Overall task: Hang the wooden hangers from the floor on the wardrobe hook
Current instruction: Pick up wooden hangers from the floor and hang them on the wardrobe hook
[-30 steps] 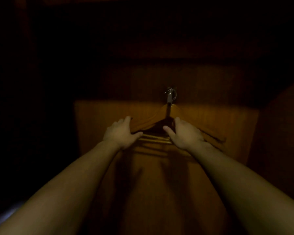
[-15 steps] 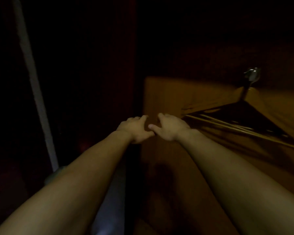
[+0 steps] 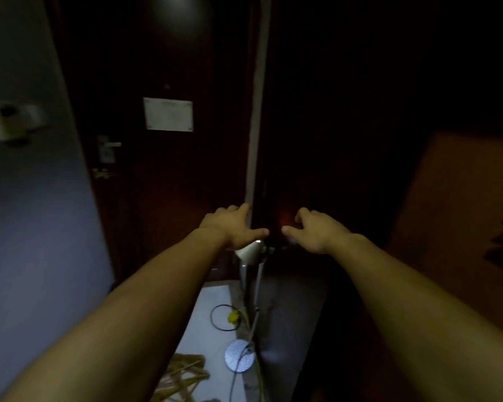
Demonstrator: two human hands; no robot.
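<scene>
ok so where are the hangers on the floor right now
In the head view the wooden hangers lie in a pile on the pale floor at the bottom edge, just left of the round lamp base.

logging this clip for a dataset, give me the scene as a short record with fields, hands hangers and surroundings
left hand: raised ahead, fingers relaxed, holds nothing
right hand: raised ahead, fingers loosely curled, holds nothing
wooden hangers: heaped on the floor at the bottom edge of view
lamp: stands on the floor, below the hands
door: dark, with a pale notice on it
wardrobe hook: not in view
</scene>
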